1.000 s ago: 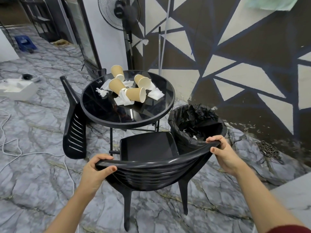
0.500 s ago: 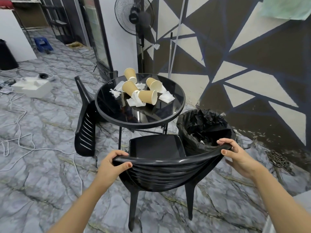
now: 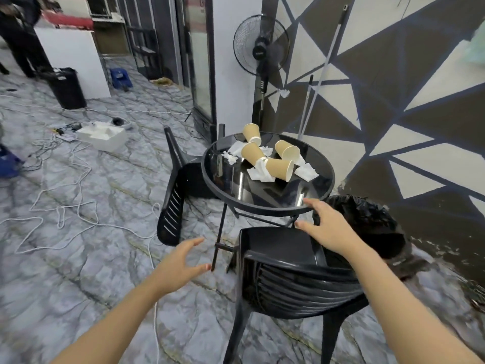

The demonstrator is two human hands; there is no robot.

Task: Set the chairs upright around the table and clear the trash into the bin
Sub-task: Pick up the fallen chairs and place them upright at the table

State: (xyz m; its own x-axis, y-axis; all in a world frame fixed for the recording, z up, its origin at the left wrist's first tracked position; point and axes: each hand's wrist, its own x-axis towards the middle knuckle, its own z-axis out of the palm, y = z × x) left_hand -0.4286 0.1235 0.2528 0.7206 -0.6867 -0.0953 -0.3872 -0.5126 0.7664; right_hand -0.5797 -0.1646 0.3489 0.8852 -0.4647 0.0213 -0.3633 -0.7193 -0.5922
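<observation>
A black plastic chair [image 3: 294,282] stands upright in front of the round black glass table [image 3: 225,185]. My left hand [image 3: 181,264] hovers to the left of the chair, fingers spread, holding nothing. My right hand [image 3: 328,227] is over the chair's seat near the table edge, also spread and empty. A second black chair [image 3: 175,195] lies tipped over on the floor left of the table. Several paper cups [image 3: 279,168] and crumpled white napkins [image 3: 305,171] lie on the tabletop. The bin [image 3: 367,222] with a black liner sits right of the table, partly behind my right arm.
A standing fan [image 3: 261,46] and a pole lean by the patterned wall behind the table. White cables [image 3: 70,214] snake over the marble floor at left, near a white foam box [image 3: 105,135]. A black bin [image 3: 67,88] and a person's legs are far left.
Both hands have let go of the chair's backrest and now hang free with spread fingers. The view has swung left, showing more of the floor and the fallen chair.
</observation>
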